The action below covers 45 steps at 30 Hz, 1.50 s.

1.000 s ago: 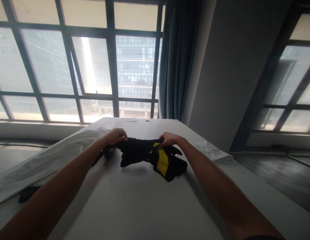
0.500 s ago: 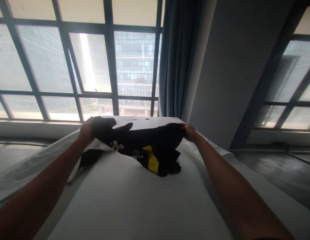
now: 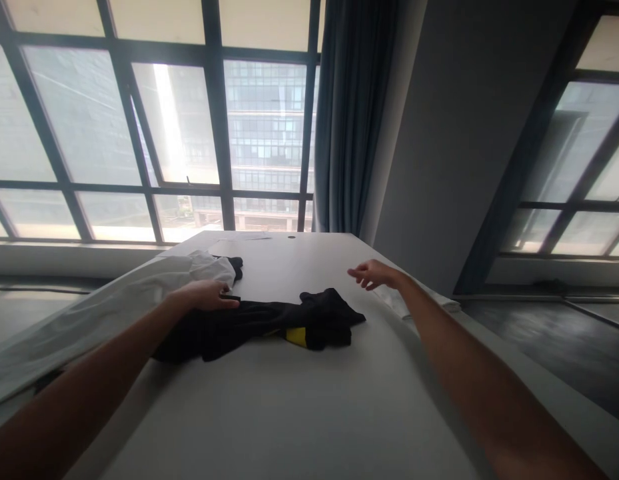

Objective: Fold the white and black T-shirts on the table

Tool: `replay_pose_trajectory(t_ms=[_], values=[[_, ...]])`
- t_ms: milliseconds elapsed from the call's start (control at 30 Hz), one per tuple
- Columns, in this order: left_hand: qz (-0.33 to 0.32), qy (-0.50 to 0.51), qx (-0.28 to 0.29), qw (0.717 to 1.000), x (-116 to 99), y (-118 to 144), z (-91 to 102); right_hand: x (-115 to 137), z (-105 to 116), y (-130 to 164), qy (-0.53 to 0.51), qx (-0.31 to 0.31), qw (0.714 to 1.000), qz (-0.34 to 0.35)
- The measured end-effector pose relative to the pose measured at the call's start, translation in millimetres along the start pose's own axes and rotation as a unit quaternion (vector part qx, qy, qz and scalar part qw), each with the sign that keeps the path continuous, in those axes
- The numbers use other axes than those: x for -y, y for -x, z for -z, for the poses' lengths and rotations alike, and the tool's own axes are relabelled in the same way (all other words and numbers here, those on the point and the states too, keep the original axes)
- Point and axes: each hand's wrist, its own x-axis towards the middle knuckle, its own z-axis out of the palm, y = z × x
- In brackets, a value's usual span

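A black garment (image 3: 269,317) with a yellow patch (image 3: 296,336) lies crumpled across the white table (image 3: 289,413); its exact kind cannot be made out. My left hand (image 3: 202,295) is at the garment's left part, with a bit of black cloth showing between thumb and fingers. Past the garment's right end, my right hand (image 3: 373,274) hovers with fingers apart and nothing in them. It does not touch the cloth.
White cloth (image 3: 139,293) lies along the table's left side, with a black piece (image 3: 236,267) by its far end. Another white cloth (image 3: 394,300) is at the right edge. Windows and a dark curtain (image 3: 346,120) stand beyond.
The black garment has come down from between my hands onto the table. My right hand has let go of it. My left hand has moved right and lower.
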Motion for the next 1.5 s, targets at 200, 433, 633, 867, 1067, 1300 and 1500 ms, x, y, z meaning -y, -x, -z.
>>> replay_pose_trajectory(t_ms=[200, 433, 633, 867, 1067, 1300, 1500], values=[[0.013, -0.097, 0.016, 0.995, -34.1, -12.3, -38.3, -9.2, -55.0, -8.8, 0.276, 0.100, 0.951, -0.093], [-0.013, -0.043, 0.069, 0.997, -23.0, -5.0, -10.4, -20.9, -67.1, -6.1, 0.201, 0.123, 0.972, -0.012], [-0.025, 0.127, 0.241, 0.962, -5.5, 50.4, 58.6, -11.0, 3.1, 40.3, 0.059, 0.261, 0.964, 0.005], [-0.003, 0.038, 0.094, 0.995, -25.4, 22.5, 118.9, 59.6, 44.0, 32.8, 0.129, 0.029, 0.989, 0.066], [0.116, -0.111, -0.237, 0.958, -68.2, -50.7, 79.4, 100.6, -16.3, -20.1, 0.242, -0.320, 0.913, 0.075], [-0.088, -0.090, -0.015, 0.992, -75.7, -57.6, -15.3, 44.9, -73.4, -29.1, 0.336, 0.042, 0.940, 0.034], [-0.033, -0.040, 0.068, 0.996, -20.5, -51.6, -70.4, -10.6, -87.0, -23.9, 0.337, 0.100, 0.935, -0.040]])
